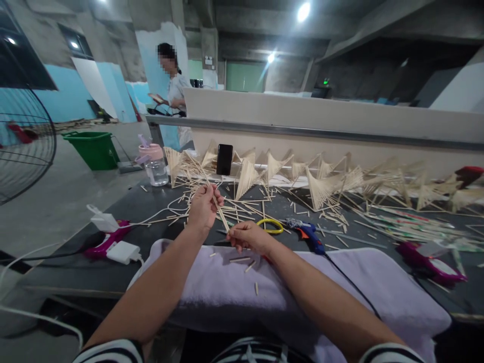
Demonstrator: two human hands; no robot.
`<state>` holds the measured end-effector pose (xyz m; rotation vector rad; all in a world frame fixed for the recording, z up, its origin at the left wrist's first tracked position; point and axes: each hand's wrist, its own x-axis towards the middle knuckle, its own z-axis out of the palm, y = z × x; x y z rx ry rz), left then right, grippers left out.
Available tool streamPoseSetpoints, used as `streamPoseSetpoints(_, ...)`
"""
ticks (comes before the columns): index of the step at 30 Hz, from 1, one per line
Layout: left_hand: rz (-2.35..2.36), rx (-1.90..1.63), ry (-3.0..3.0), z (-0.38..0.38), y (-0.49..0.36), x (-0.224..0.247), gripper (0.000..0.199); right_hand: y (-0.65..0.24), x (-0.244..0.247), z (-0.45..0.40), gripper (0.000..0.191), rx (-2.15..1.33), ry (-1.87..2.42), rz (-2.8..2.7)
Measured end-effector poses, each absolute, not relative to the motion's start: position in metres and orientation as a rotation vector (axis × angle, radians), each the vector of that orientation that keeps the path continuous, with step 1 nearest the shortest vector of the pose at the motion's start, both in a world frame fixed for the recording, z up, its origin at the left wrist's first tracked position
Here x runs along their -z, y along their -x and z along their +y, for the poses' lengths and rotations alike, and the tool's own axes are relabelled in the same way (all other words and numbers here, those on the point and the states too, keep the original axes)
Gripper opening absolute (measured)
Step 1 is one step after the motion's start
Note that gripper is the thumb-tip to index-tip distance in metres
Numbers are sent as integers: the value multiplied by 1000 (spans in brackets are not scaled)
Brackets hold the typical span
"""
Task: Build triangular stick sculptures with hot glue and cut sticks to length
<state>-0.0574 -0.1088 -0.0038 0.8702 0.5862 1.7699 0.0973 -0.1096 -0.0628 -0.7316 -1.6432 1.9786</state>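
Observation:
A few thin wooden sticks [223,218] slant between my two hands above the table's front part. My left hand [206,206] is closed round their upper part, fingertips pinched together. At the lower end, the fingers of my right hand [247,237] are closed on the same sticks. Just beyond my right hand lies a pair of scissors with a yellow handle [273,226], partly hidden by the hand. A blue glue gun [312,236] rests to the right of it. Short stick pieces [249,266] are scattered on the lilac towel [212,287] below my hands.
Fan-shaped stick structures [247,176] line the table's back before a low partition. A black phone [224,159] leans upright there. At left stand a water bottle [155,166] and a power strip [108,239]; another power strip [431,264] lies right. A person [177,88] stands beyond the partition.

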Motion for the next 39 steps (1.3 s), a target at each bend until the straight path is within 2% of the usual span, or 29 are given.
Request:
streamPoseSetpoints(7,468,-1708,-935,-114,54,-2,8,-93,64,-113,39,-1881,725,-1789)
streamPoseSetpoints(12,561,-1461,-1062,-123,53,-12,10,-103,50,-106,43,-1745,785,-1854)
streamPoseSetpoints(18,867,-1175,-1537,-130,47,-10,18,-123,30,-90,31,-1500,601,-1449)
streamPoseSetpoints(24,1069,-835,-2063,-131,40,-8,27,-135,22,-94,25,-1424,594,-1474)
streamPoseSetpoints(27,1097,-774,-2209,-131,38,-9,29,-141,19,-96,17,-1465,619,-1542)
streamPoseSetpoints(31,1120,-711,-2381,-130,35,-8,32,-146,16,-98,18,-1535,631,-1650)
streamPoseSetpoints(39,1171,-681,-2549,-122,36,1,26,-145,18,-98,9,-1271,946,-1851)
